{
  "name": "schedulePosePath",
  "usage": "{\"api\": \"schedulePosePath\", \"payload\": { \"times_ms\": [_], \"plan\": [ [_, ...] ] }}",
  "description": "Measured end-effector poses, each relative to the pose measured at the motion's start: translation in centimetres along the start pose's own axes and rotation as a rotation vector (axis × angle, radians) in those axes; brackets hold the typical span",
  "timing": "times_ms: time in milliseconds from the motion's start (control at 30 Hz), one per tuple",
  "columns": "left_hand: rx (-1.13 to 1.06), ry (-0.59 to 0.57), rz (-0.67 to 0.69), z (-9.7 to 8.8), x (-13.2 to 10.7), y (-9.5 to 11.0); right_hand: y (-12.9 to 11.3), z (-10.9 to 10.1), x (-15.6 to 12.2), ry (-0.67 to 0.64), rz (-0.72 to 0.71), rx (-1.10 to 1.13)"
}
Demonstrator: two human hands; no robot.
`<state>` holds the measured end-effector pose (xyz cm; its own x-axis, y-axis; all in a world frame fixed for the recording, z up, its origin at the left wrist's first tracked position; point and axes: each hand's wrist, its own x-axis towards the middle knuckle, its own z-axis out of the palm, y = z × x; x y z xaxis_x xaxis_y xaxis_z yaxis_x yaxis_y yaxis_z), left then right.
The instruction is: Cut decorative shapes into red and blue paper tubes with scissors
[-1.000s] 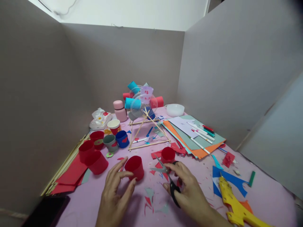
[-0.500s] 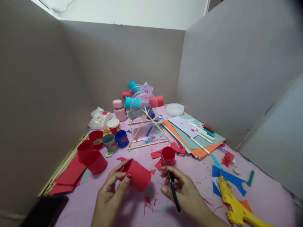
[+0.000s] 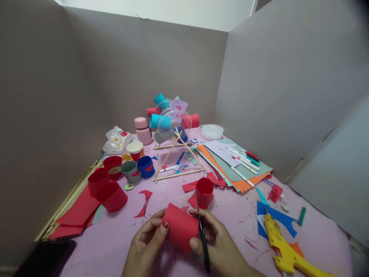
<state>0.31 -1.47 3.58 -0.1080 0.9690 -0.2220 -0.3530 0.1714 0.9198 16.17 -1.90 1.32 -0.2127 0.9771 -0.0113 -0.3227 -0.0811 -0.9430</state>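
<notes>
My left hand (image 3: 148, 246) is closed round a red paper cylinder (image 3: 180, 229), held on its side low over the pink table (image 3: 233, 215). My right hand (image 3: 221, 246) grips black-handled scissors (image 3: 201, 227); their blades point away from me along the cylinder's right end. Just beyond the blades another red paper cylinder (image 3: 204, 191) stands upright on red scraps. A curved red offcut (image 3: 144, 202) lies to the left of it.
A stick-and-cup wheel model (image 3: 171, 134) stands at the back. Several paper cups (image 3: 131, 171) and red cylinders (image 3: 108, 190) crowd the left. Coloured paper sheets with markers (image 3: 242, 161) lie right. A yellow glue gun (image 3: 284, 250) rests near right. Grey partition walls (image 3: 288, 84) enclose the table.
My left hand lifted the red cylinder off the table and tipped it on its side. My right hand brought the scissors over to its right end. Both hands drew closer to me.
</notes>
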Motion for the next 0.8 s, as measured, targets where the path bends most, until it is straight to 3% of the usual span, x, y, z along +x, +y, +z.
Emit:
{"api": "schedulePosePath", "payload": {
  "times_ms": [100,233,367,433,533,667,800],
  "plan": [
    [0.134,-0.042,0.164,-0.4,-0.1,0.3,-0.7,-0.3,0.1,-0.021,-0.003,0.106],
    [0.133,-0.113,0.327,-1.8,1.2,-0.3,-1.0,-0.4,0.0,0.006,0.112,0.313],
    [0.082,-0.336,0.252,-2.5,2.0,-1.7,-0.7,0.0,0.0,-0.032,0.250,0.461],
    [0.053,-0.362,0.168,-1.9,1.4,-1.9,-0.4,0.2,0.1,-0.084,0.302,0.472],
    [-0.017,-0.230,0.027,-0.5,-0.2,-1.3,0.4,0.2,0.2,-0.107,0.306,0.436],
    [-0.006,-0.112,0.062,0.5,-1.0,-0.1,0.9,0.0,0.3,-0.104,0.177,0.329],
    [0.046,-0.012,0.110,0.6,-0.6,0.1,0.3,0.1,0.3,-0.186,0.080,0.299]
  ]
}}
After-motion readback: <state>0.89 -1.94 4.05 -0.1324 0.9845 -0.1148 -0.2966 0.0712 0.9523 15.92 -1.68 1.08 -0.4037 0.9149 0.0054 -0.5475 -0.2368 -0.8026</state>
